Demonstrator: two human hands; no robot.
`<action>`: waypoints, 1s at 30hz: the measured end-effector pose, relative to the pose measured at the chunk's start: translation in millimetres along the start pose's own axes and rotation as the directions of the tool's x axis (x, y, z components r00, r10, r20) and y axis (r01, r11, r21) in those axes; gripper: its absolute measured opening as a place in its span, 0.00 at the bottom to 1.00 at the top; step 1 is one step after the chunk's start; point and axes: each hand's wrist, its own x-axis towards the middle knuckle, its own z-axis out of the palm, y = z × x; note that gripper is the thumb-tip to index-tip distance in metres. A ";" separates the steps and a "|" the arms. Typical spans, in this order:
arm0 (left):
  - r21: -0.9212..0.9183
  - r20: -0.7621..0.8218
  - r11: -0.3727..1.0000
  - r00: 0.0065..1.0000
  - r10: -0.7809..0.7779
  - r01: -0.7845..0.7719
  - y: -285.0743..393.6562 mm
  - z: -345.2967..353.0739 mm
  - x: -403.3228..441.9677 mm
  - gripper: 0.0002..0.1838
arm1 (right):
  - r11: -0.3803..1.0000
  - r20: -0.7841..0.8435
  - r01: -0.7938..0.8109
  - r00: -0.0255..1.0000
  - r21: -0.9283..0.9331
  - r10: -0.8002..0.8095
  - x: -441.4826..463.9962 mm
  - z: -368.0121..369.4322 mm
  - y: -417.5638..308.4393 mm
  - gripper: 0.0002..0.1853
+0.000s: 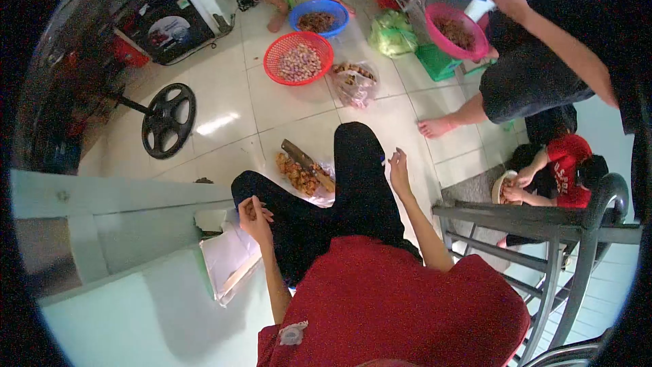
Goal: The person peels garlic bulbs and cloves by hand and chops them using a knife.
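My left hand [257, 221] is over my left knee with its fingers curled round something small and brownish that I cannot make out. Beside my right knee is my right hand [399, 171], its fingers loosely bent and apart, with nothing clear between them. On the floor between my legs, orange-brown chopped pieces [293, 175] lie on a plastic sheet [322, 200]. A cleaver [309, 165] with a dark blade and a wooden handle rests across them.
Ahead stand a red basket [274, 68] of pale pieces, a blue basin [338, 12], a pink basin [435, 32] and a plastic bag [354, 88]. A black wheel-shaped base [170, 121] is left. A metal railing [516, 216] borders the right; other people sit nearby.
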 end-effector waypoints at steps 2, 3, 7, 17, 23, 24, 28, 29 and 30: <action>0.015 -0.012 1.000 1.000 -0.006 0.006 -0.9 3.6 3.3 0.10 | 0.964 0.173 -0.266 0.949 -0.008 0.263 -32.5 -5.5 14.9 0.32; 0.019 -0.004 1.000 1.000 -0.015 0.015 0.0 6.8 4.8 0.10 | 0.932 0.279 -0.354 0.889 -0.083 0.363 -49.0 -10.6 5.7 0.30; 0.009 0.021 0.999 0.999 -0.034 0.033 3.0 17.0 5.6 0.10 | 0.868 0.351 -0.463 0.794 -0.179 0.496 -73.0 -21.5 -42.9 0.20; -0.012 0.026 0.999 0.999 -0.032 0.032 -6.9 21.8 8.8 0.08 | 0.888 0.310 -0.458 0.838 -0.049 0.449 -88.2 2.7 0.2 0.17; 0.062 -0.002 0.998 1.000 -0.028 0.028 1.6 16.8 8.0 0.08 | 0.875 0.324 -0.446 0.813 -0.189 0.484 -78.7 0.5 -13.5 0.27; 0.064 -0.015 0.997 0.999 -0.035 0.036 0.3 13.2 7.4 0.08 | 0.877 0.336 -0.440 0.810 -0.196 0.481 -84.3 2.9 6.3 0.27; -0.022 -0.004 1.000 1.000 -0.014 0.014 -3.7 8.5 7.4 0.09 | 0.742 0.357 -0.669 0.704 0.046 0.613 -102.6 11.2 73.2 0.41; -0.051 -0.014 0.999 1.000 -0.017 0.016 -4.0 7.7 5.9 0.09 | 0.769 0.297 -0.639 0.734 0.001 0.610 -105.3 12.2 77.1 0.41; -0.024 -0.026 0.999 0.999 -0.039 0.039 -5.4 6.4 4.4 0.09 | 0.790 0.235 -0.611 0.762 -0.047 0.603 -106.5 12.5 77.9 0.40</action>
